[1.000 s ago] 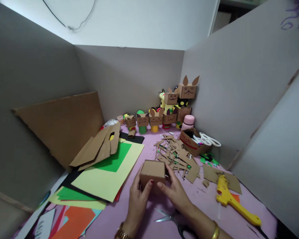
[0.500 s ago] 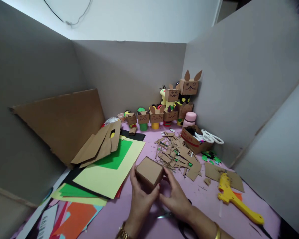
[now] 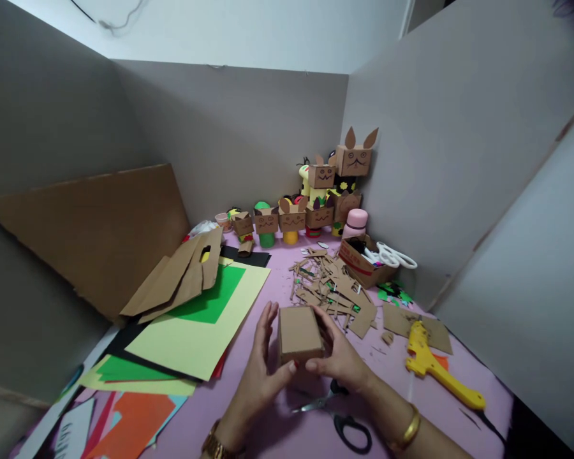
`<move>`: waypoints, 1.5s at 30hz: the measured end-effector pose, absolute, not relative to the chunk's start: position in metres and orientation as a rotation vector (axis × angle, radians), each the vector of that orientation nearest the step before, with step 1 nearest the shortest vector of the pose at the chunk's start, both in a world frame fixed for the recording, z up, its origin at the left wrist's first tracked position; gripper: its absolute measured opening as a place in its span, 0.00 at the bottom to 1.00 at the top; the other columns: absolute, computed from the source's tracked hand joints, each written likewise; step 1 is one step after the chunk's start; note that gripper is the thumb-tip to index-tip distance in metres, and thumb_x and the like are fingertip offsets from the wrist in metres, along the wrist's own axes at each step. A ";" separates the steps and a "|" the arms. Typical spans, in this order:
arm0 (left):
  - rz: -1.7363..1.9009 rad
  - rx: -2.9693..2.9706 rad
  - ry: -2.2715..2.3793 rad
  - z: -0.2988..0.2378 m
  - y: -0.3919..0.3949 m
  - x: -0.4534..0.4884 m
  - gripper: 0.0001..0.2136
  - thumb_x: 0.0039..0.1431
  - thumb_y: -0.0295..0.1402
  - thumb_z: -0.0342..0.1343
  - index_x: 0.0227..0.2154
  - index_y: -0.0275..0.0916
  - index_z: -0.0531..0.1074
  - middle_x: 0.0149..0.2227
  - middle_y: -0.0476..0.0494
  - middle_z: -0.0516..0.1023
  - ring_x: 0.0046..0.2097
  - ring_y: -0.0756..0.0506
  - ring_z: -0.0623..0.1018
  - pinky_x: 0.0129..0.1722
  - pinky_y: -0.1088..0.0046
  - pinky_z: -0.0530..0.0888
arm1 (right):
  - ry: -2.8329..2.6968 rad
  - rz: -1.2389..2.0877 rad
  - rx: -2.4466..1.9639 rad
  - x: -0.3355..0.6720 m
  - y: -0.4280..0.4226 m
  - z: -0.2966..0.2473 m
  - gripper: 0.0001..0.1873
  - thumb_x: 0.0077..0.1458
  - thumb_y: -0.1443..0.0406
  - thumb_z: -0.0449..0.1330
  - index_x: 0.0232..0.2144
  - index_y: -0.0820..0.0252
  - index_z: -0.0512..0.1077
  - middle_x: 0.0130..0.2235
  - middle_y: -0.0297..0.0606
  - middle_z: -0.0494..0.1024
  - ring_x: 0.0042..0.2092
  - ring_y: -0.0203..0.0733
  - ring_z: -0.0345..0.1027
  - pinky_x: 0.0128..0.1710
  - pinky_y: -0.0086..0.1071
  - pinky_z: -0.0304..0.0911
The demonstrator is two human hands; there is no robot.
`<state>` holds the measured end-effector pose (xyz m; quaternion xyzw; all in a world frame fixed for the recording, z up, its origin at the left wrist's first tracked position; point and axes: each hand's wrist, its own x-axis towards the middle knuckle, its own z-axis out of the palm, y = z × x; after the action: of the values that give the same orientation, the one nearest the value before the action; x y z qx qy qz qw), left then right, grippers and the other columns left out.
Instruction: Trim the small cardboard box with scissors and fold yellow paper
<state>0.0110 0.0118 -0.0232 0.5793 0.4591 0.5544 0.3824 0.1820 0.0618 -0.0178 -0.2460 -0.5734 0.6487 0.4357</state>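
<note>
A small closed cardboard box [image 3: 300, 330] is between my two hands, its plain brown top facing up. My right hand [image 3: 337, 354] grips its right side, fingers along that side and thumb at the front lower edge. On the other side, my left hand [image 3: 264, 373] has its fingers stretched out, with a gap between them and the box. Its thumb tip is at the box's front. Below the hands lie black-handled scissors [image 3: 351, 433] with the blades pointing left; part of them is hidden by my right hand.
Coloured paper sheets [image 3: 182, 347] and cardboard pieces [image 3: 172, 284] lie left. Cardboard scraps [image 3: 332, 287] are heaped ahead, near a box of tools [image 3: 366, 271]. A yellow glue gun [image 3: 440, 373] lies right. Several cardboard animal figures [image 3: 291, 223] and a pink bottle [image 3: 355, 223] stand behind.
The box has turned so its front edge now faces me more squarely. My left fingers have come away from its side. More of the scissors shows, and the view has shifted slightly.
</note>
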 end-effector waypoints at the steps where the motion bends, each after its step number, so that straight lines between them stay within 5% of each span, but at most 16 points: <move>1: 1.437 1.478 1.203 -0.025 0.013 0.011 0.41 0.50 0.45 0.60 0.64 0.49 0.45 0.67 0.38 0.49 0.66 0.36 0.51 0.61 0.52 0.56 | -1.406 1.566 -0.641 0.181 0.061 -0.019 0.59 0.29 0.48 0.72 0.60 0.56 0.51 0.60 0.50 0.62 0.60 0.54 0.56 0.59 0.46 0.52; 8: 1.571 1.458 1.456 -0.035 0.007 0.040 0.41 0.48 0.43 0.62 0.62 0.44 0.48 0.66 0.36 0.48 0.66 0.35 0.49 0.63 0.51 0.50 | -1.493 1.003 -1.076 0.171 0.054 -0.035 0.53 0.36 0.56 0.71 0.60 0.54 0.48 0.62 0.48 0.55 0.63 0.55 0.47 0.62 0.50 0.44; 12: 1.548 1.249 1.418 -0.035 0.004 0.056 0.42 0.50 0.39 0.60 0.62 0.43 0.41 0.64 0.32 0.53 0.61 0.36 0.63 0.56 0.56 0.66 | -1.616 0.835 -1.102 0.167 0.047 -0.036 0.53 0.38 0.60 0.69 0.61 0.56 0.44 0.63 0.51 0.52 0.64 0.55 0.44 0.63 0.50 0.42; 18: 1.539 1.261 1.325 -0.020 0.020 0.015 0.38 0.43 0.33 0.59 0.58 0.36 0.52 0.57 0.32 0.65 0.58 0.36 0.67 0.56 0.57 0.66 | -1.792 1.004 -0.956 0.172 0.049 -0.036 0.47 0.44 0.61 0.64 0.62 0.57 0.47 0.63 0.48 0.54 0.64 0.52 0.47 0.62 0.48 0.46; 28: 1.476 1.291 1.403 -0.036 0.026 -0.014 0.45 0.42 0.23 0.49 0.65 0.44 0.37 0.68 0.44 0.44 0.66 0.42 0.53 0.62 0.63 0.53 | -1.904 1.074 -0.892 0.170 0.055 -0.053 0.40 0.47 0.66 0.59 0.61 0.66 0.51 0.62 0.51 0.57 0.62 0.49 0.52 0.61 0.44 0.48; 37: 1.499 1.401 1.420 -0.036 0.026 -0.009 0.42 0.42 0.23 0.54 0.63 0.41 0.46 0.63 0.38 0.58 0.61 0.39 0.63 0.58 0.61 0.62 | -1.673 1.279 -0.755 0.169 0.060 -0.056 0.38 0.47 0.60 0.64 0.59 0.57 0.57 0.60 0.46 0.62 0.59 0.49 0.57 0.58 0.44 0.52; 41: 1.543 1.666 1.538 -0.025 0.015 0.008 0.39 0.45 0.26 0.60 0.61 0.43 0.51 0.62 0.39 0.57 0.63 0.39 0.58 0.62 0.57 0.54 | -1.256 1.626 -0.642 0.168 0.059 -0.043 0.25 0.51 0.51 0.61 0.49 0.54 0.68 0.51 0.40 0.74 0.55 0.48 0.64 0.56 0.43 0.55; 45: 1.656 1.987 1.545 -0.023 0.005 0.020 0.39 0.51 0.31 0.60 0.62 0.49 0.45 0.61 0.38 0.58 0.62 0.40 0.61 0.61 0.53 0.57 | -0.772 1.938 -0.585 0.166 0.058 -0.041 0.19 0.48 0.53 0.64 0.40 0.56 0.72 0.38 0.36 0.80 0.42 0.44 0.72 0.47 0.39 0.64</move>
<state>0.0200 0.0051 -0.0232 0.6582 0.5117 0.5485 0.0643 0.1656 0.0582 -0.0406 -0.2385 -0.3150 0.7903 0.4683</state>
